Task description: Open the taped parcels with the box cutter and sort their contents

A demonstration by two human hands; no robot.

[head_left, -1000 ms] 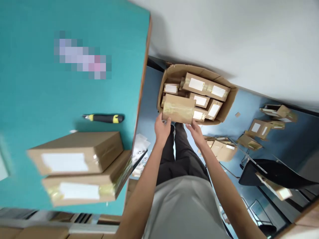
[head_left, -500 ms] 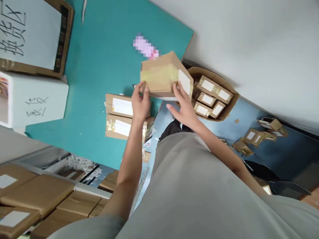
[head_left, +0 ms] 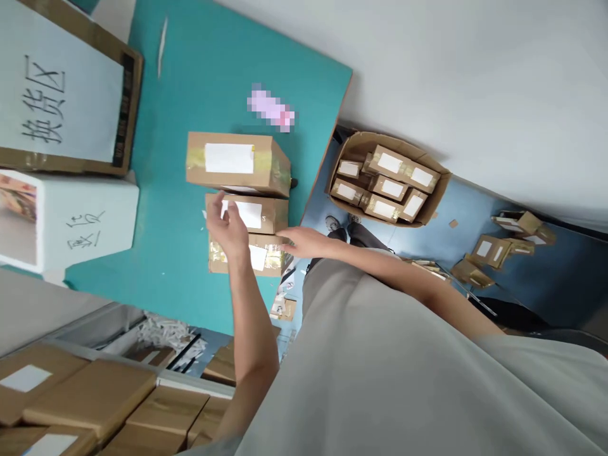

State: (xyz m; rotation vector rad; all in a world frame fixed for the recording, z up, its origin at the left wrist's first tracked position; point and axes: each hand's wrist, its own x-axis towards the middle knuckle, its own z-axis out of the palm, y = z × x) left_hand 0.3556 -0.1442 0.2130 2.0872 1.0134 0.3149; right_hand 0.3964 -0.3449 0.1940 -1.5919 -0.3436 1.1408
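Three taped cardboard boxes stand in a row on the teal table. The far box [head_left: 230,158] carries a white label and yellowish tape. Just below it is the middle box [head_left: 274,214], its label partly covered by my left hand [head_left: 230,231]. That hand is open, with curled fingers and thumb apart. The near box [head_left: 218,258] has shiny tape at both ends. My right hand [head_left: 306,242] is open at the right ends of the middle and near boxes, fingers stretched toward them. Whether its fingertips touch cardboard I cannot tell.
A blurred pinkish item [head_left: 270,109] lies on the table [head_left: 190,82]. At left stand a large carton [head_left: 71,95] and a white box [head_left: 95,218], both with handwriting. On the floor, a big open carton [head_left: 439,196] holds several parcels. More boxes [head_left: 90,396] fill the lower left.
The box that both hands were holding in the air now rests on the table behind the other two. My hands have come off it and moved down toward the middle and near boxes.
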